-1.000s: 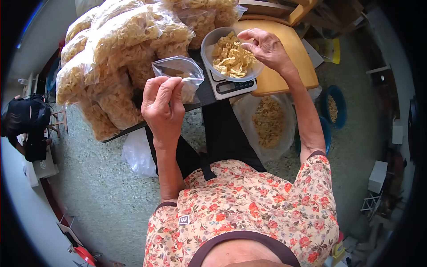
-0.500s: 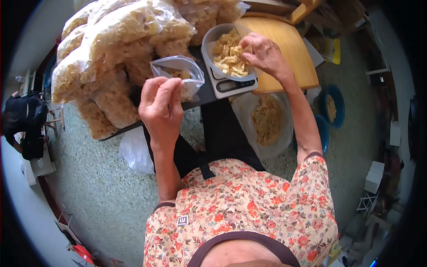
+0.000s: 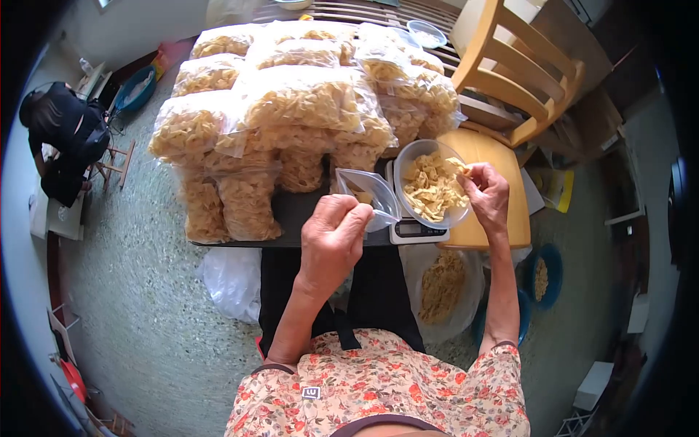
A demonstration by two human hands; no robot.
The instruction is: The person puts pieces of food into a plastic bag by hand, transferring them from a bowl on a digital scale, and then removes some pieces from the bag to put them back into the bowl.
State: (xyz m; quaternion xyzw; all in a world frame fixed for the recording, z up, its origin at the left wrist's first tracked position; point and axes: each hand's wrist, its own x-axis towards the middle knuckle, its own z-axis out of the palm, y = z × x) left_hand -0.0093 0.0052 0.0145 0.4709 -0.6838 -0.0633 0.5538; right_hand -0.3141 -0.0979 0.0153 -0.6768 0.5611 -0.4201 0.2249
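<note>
My left hand [image 3: 333, 237] is closed in a pinch on the edge of a clear plastic bag [image 3: 382, 198], whose mouth gapes and shows a few yellowish pieces inside. My right hand [image 3: 489, 195] is at the right rim of a clear round bowl [image 3: 408, 206], its thumb and fingers pinched on a pale yellow dried piece [image 3: 461, 167]. Crinkled dried pieces [image 3: 431, 186] of the same kind heap up in the bowl. Under the bowl sits a white digital scale [image 3: 416, 231], with its dark display facing me.
Filled clear bags [image 3: 298, 102] are stacked high on the dark table [image 3: 291, 222]. A wooden chair [image 3: 484, 229] stands at the right. Below it are a lined container of pieces [image 3: 440, 291] and a blue basin [image 3: 555, 262]. Another person [image 3: 69, 138] bends over at far left.
The view has tilted up, showing more of the stack and chair. My right hand has shifted from over the pieces to the bowl's right rim. My left hand still holds the bag.
</note>
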